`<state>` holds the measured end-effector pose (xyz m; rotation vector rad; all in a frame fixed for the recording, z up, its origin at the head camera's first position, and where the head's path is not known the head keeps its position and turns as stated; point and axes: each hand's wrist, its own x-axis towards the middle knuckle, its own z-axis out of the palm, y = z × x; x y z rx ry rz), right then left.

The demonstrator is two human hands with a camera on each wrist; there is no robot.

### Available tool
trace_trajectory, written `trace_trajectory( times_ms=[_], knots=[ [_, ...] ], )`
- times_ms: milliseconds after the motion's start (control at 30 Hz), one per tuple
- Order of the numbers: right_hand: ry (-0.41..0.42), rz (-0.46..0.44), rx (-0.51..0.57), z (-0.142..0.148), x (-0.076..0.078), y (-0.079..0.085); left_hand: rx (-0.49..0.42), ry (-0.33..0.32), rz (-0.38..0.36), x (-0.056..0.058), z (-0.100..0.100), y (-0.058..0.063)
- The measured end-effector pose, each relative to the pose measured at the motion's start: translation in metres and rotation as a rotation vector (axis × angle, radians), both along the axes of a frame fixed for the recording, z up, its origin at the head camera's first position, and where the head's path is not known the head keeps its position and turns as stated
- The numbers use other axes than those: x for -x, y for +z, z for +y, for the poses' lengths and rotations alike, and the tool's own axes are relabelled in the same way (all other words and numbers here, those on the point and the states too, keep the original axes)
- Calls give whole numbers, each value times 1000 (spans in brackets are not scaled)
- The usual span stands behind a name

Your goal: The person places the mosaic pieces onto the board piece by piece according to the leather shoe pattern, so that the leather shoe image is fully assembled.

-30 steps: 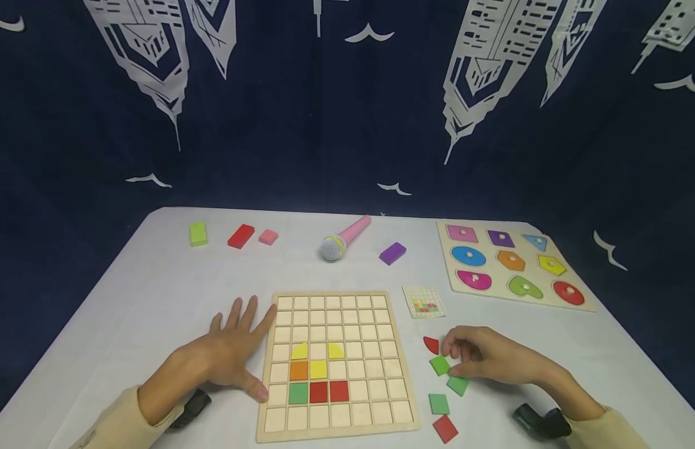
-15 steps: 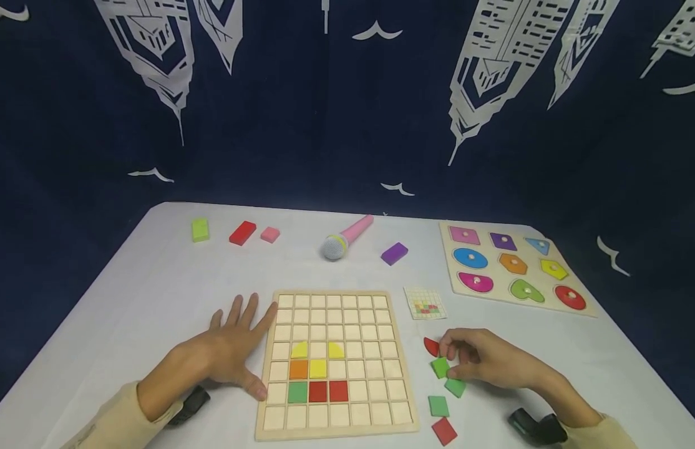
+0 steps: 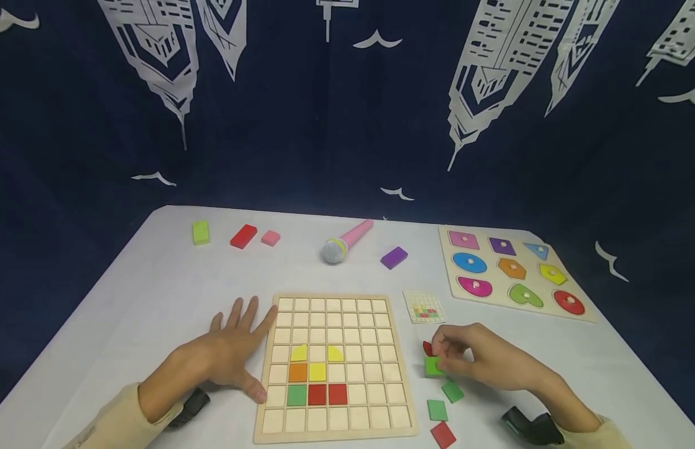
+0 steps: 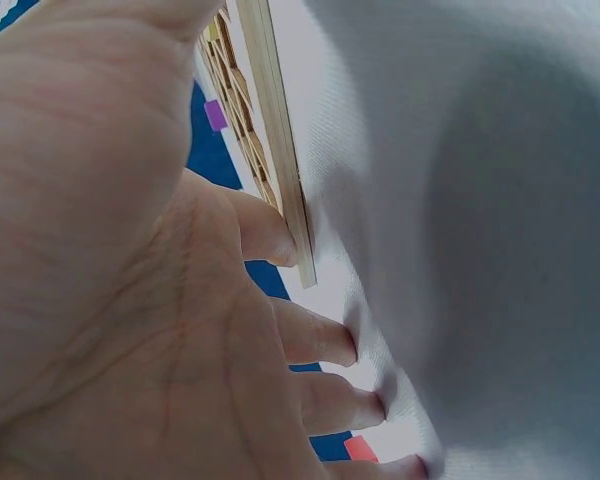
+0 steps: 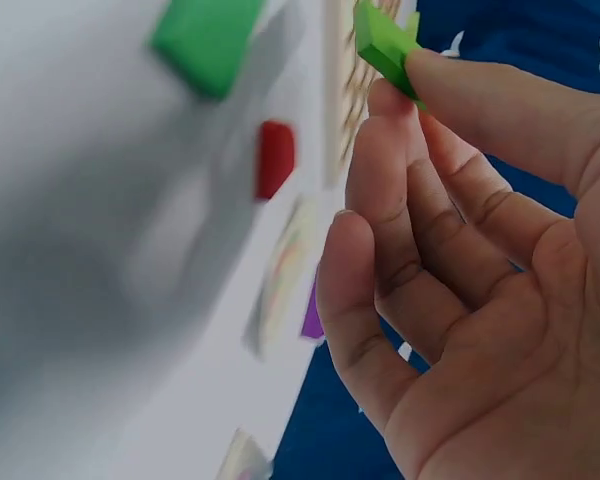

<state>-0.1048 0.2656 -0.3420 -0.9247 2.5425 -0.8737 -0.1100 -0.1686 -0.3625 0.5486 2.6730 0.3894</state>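
My right hand [image 3: 485, 358] pinches a light green square tile [image 5: 385, 45] between thumb and fingertips, lifted off the table in the right wrist view. Close by its fingers lies a red quarter-round piece [image 5: 275, 160], partly covered in the head view. Fingers spread, my left hand [image 3: 226, 352] rests flat with thumb and index finger against the left edge of the wooden grid board [image 3: 336, 436]. Green, red, orange and yellow tiles [image 3: 317, 372] sit in some of its cells. A darker green tile [image 3: 452, 392], another green tile [image 3: 437, 410] and a red tile [image 3: 443, 434] lie right of the board.
A small pattern card [image 3: 423, 307] lies beyond the right hand, with a shape puzzle board [image 3: 549, 305] at the back right. Toward the rear are a toy microphone [image 3: 347, 242], a purple block [image 3: 394, 257], and red [image 3: 243, 236], pink [image 3: 271, 238] and lime [image 3: 201, 232] blocks.
My right hand has shifted slightly left and picked up the light green tile from the table. The left hand keeps its place on the board's edge.
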Motion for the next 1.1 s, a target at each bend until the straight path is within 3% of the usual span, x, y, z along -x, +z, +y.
trace_trajectory(
  times_ms=[467,733,933,1100],
  knots=[
    [81,-4,20,-41,-2,1,10,-10,-9,0,2,-2],
    [106,-10,-21,-79,-4,4,12,-15,0,0,1,-1],
    [140,10,6,-102,-4,1,7,-10,-7,0,0,0],
    [128,-6,14,-112,-7,-4,18,-4,-4,-1,-1,1]
  ],
)
